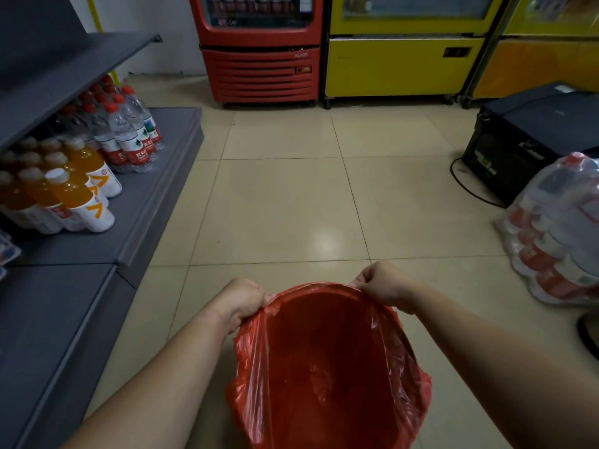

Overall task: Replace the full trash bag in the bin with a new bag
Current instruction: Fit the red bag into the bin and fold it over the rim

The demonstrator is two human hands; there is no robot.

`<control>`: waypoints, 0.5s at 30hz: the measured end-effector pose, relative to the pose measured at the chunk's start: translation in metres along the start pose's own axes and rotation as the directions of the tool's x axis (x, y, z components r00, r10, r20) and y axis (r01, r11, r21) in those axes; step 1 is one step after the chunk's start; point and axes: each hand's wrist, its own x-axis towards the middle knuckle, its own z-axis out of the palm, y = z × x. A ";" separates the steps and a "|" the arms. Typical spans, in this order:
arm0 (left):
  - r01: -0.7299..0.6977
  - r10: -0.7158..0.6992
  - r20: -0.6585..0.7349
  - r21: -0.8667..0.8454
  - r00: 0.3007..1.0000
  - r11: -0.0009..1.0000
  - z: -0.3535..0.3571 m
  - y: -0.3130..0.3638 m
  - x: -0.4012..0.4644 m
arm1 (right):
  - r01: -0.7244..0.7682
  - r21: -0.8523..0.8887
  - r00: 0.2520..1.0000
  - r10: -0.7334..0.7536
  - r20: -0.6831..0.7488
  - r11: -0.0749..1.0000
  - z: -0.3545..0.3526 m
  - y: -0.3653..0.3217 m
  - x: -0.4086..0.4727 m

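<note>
Hands: left grip (241, 299) and right grip (382, 283) pinching red bag (324, 367) rim | shelf (97, 222) left | bottle pack (557, 234) right

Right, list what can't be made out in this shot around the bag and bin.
- Bin: head view, wholly covered by the red bag; its colour and shape cannot be told.
- Bag's lower part: cut off by the bottom edge.
- Fingertips of the left hand and right hand: curled into the bag's rim, hidden by plastic and knuckles.
- Old full bag: nowhere in view.
- Labels in the red cooler: blurred, cut by the top edge.
</note>
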 end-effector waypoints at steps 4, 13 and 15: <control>-0.014 0.014 0.021 0.010 1.000 1.000 -0.007 -0.005 -0.012 | -0.023 0.097 1.000 0.022 0.020 0.995 -0.002 0.007 -0.006; -0.081 0.088 -0.034 0.180 0.996 0.980 -0.038 -0.033 -0.078 | -0.154 0.141 0.984 0.139 0.109 0.978 -0.022 0.044 -0.083; -0.115 0.141 -0.079 0.267 0.987 0.957 -0.030 -0.036 -0.085 | -0.160 0.196 0.987 0.152 0.055 0.968 -0.015 0.047 -0.088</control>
